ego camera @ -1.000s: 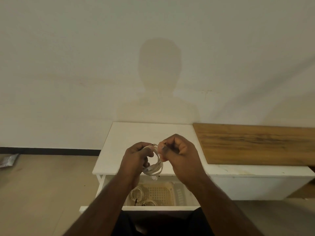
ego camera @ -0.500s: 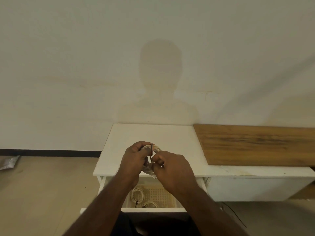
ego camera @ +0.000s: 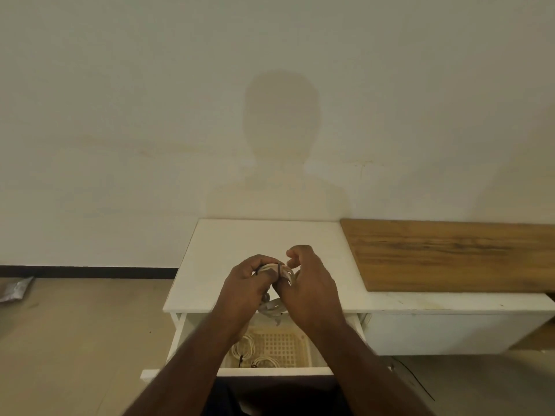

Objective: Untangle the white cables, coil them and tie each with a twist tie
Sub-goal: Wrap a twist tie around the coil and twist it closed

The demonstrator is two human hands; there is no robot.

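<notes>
A coiled white cable [ego camera: 274, 306] hangs between both hands above the front edge of the white table [ego camera: 228, 250]. My left hand [ego camera: 246, 283] grips the top of the coil. A dark twist tie [ego camera: 280, 270] wraps over the coil at its top. My right hand [ego camera: 309, 283] pinches the coil and the tie from the right side, fingers curled. Most of the coil is hidden behind my hands. Two more coiled white cables [ego camera: 244, 346] lie in a cream basket [ego camera: 300, 352] below.
The basket sits in an open white drawer [ego camera: 270, 371] under the table. A brown wooden board [ego camera: 450, 253] lies on the table's right part. The wall stands right behind the table. A silver packet [ego camera: 15, 289] lies on the floor at far left.
My right hand moved in against the left, then shifted up and over the coil's right side. The dark tie now shows wrapped across the top of the coil.
</notes>
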